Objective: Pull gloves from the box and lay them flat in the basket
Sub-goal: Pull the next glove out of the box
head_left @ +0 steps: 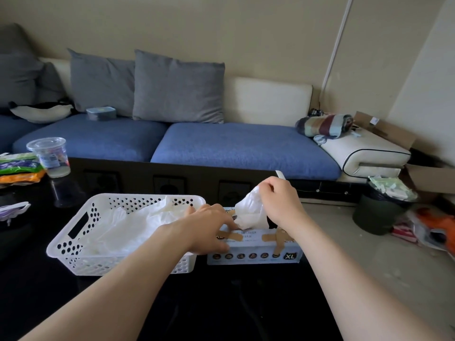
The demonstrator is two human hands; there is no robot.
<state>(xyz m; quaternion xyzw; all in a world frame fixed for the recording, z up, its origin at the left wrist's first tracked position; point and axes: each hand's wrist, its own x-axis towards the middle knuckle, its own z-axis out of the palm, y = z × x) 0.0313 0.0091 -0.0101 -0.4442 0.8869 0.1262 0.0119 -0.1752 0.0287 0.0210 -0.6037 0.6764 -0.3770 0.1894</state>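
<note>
Head view: the right hand (pixel 280 200) is raised just above the box (pixel 256 257), its fingers curled and pinching the top of a crumpled white glove (pixel 250 212) whose lower end is still at the opening in the box's top. The left hand (pixel 209 227) lies across the left end of the box with fingers fairly straight, pressing down on the lid; its thumb seems to rest against the near face, though the angle makes that hard to confirm. The box sits on a black table (pixel 221 303), touching or just beside the right wall of a white perforated basket (pixel 64 239). Inside the basket lie loose gloves (pixel 138 225), spread out and somewhat rumpled. A clear plastic cup (pixel 49 156) stands at the table's far left, with a blue sofa (pixel 246 146) behind.
</note>
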